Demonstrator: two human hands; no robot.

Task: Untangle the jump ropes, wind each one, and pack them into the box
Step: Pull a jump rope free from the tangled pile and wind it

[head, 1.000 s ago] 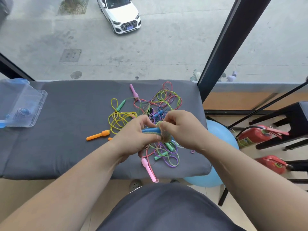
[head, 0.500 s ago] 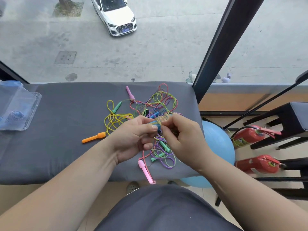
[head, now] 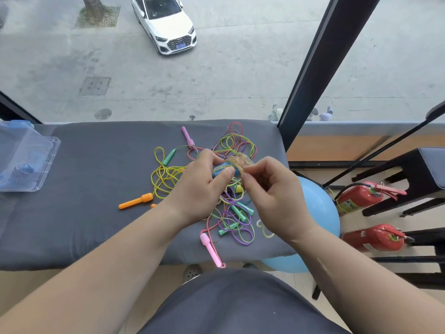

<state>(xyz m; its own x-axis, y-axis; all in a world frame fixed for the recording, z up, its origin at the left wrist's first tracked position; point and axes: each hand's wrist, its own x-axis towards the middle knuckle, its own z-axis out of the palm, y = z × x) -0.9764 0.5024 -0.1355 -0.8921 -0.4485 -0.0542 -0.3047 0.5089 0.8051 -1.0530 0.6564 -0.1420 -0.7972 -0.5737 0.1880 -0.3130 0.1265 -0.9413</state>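
- The left hand (head: 202, 189), at the centre of the frame, has a closed grip. Its fingers and thumb curl round a blue-handled bundle (head: 222, 169), and the thumb presses across the bundle's front.
- The right hand (head: 272, 196), just to the right, has a narrow pinch grip. Thumb and forefinger nip the glittery cord (head: 240, 160) that arches off the top of the bundle, and the other fingers are loosely curled.
- The bundle is held just above the tangle of jump ropes (head: 234, 213), whose yellow, purple, green and pink loops are spread over the right half of the grey bench (head: 84, 189).
- An orange handle (head: 136, 201) lies left of the tangle.
- A pink handle (head: 210, 247) reaches the bench's near edge.
- The clear box (head: 51, 160) sits at the left edge of the frame, well apart from the tangle, with a wound blue rope (head: 24, 169) inside.
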